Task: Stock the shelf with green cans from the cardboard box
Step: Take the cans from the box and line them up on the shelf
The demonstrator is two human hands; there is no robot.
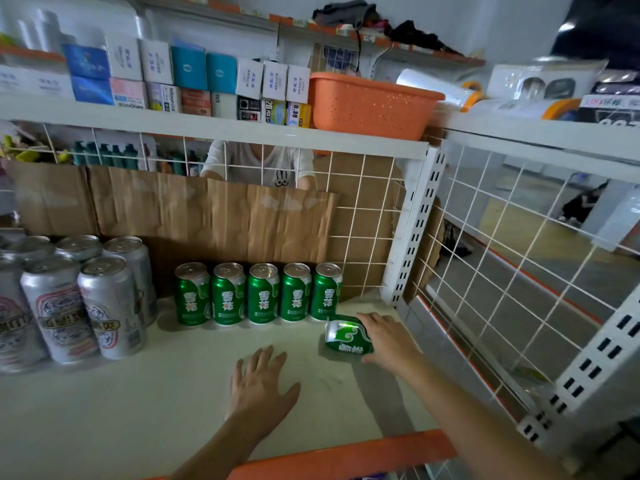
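- The right hand (388,341) is curled round a green can (346,337), fingers over its top side and thumb beneath, covering its base end.
- That green can lies on its side, just in front of the right end of the row of five green cans (262,294). Its long axis runs roughly left to right, its silver lid end points left, and its white lettering reads upside down.
- Whether it rests on the shelf (156,403) or hangs just above it cannot be told.
- The left hand (259,382) lies flat on the shelf in front of the row's middle, palm down, fingers straight and spread, holding nothing.
- The five cans in the row stand upright, labels forward. They are glossy green cylinders with silver pull-tab lids.
- Left of the row stand taller silver cans (86,299) with red-and-white labels.
- Behind the row a creased brown cardboard sheet (207,216) leans on a white wire grid (363,220).
- The shelf is smooth and off-white, with an orange lip (346,452) along its near edge.
- Above the row's right end sits a perforated orange plastic basket (370,102).
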